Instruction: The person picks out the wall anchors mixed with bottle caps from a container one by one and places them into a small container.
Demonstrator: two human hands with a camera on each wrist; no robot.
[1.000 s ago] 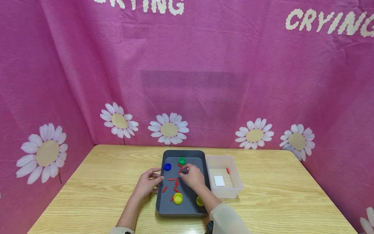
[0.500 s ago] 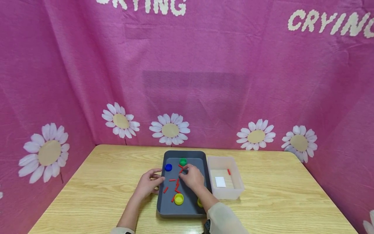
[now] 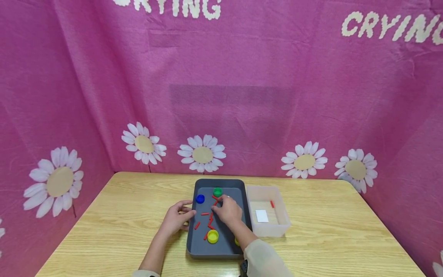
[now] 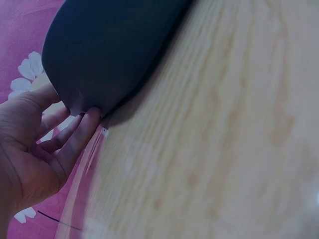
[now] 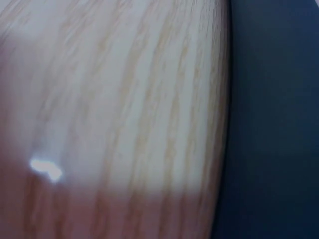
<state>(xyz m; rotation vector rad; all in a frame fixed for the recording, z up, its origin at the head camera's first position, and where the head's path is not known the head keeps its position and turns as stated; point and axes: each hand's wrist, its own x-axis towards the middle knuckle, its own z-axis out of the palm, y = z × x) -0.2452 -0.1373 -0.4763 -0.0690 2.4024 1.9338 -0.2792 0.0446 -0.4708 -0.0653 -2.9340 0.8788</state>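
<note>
A dark grey tray [image 3: 204, 250] lies on the wooden table. My left hand [image 3: 175, 218] grips its left edge, thumb at the rim and fingers against the outer wall. In the left wrist view, the fingers [image 4: 79, 134] touch the tray's corner [image 4: 99, 59]. Over the tray, my right hand [image 3: 229, 211] has curled fingers and pinches a small red stick [image 3: 216, 202], partly hidden by the fingertips. Another red stick [image 3: 214, 197] lies right beside it. Several more red sticks [image 3: 197, 225] are scattered on the tray floor. The right wrist view shows only tray and table.
In the tray sit a blue cap [image 3: 200, 199], a green cap [image 3: 217, 192] and a yellow cap [image 3: 212, 236]; another yellow cap [image 3: 237, 241] is partly behind the right wrist. A translucent box [image 3: 273, 231] touching the tray's right contains a white square [image 3: 262, 216] and one red stick [image 3: 272, 204].
The head view has shifted slightly, so everything appears a little farther right and lower. Both hands keep nearly the same places against the tray.
</note>
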